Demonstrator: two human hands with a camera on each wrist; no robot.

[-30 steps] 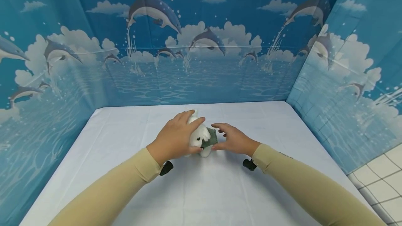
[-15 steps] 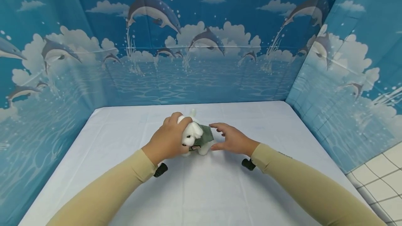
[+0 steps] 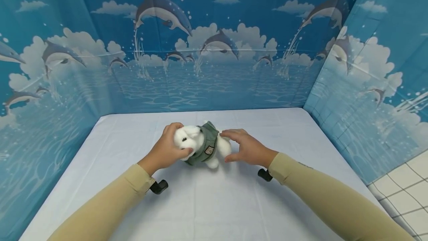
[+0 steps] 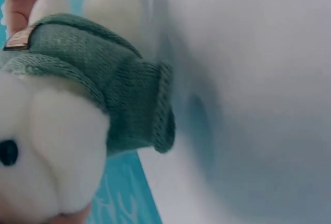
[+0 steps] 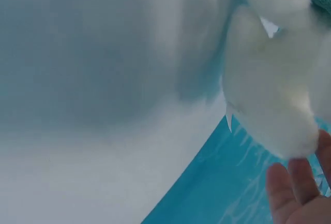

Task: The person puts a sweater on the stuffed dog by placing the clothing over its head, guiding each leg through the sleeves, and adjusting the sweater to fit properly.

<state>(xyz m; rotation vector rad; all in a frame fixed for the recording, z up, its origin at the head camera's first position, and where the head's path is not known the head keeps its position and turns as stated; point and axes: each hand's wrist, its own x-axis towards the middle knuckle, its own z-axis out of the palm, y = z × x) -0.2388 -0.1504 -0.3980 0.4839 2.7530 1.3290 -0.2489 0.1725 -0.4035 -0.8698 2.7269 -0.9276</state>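
Note:
A white plush dog (image 3: 195, 145) in a green knit sweater (image 3: 209, 140) with a small patch is turned with its head to the left. My left hand (image 3: 164, 148) grips the head, thumb under the muzzle and fingers over the far side. The left wrist view shows a floppy ear (image 4: 70, 149) and a dark eye (image 4: 8, 152) up close. At the rear end, my right hand (image 3: 245, 148) is spread, with thumb and fingers apart around the white hindquarters (image 3: 223, 147). Its straight fingers (image 5: 302, 177) reach the white fur in the right wrist view.
A white cloth (image 3: 230, 203) covers the table beneath the dog. Blue curtains with dolphins (image 3: 220, 44) enclose the back and both sides. Pale tiles (image 3: 409, 192) show at the lower right. A small black device (image 3: 265, 174) sits under the right wrist.
My left hand has moved left with the dog's head, turning and stretching the dog so that its sweater and patch show more. My right hand has stayed nearly in place.

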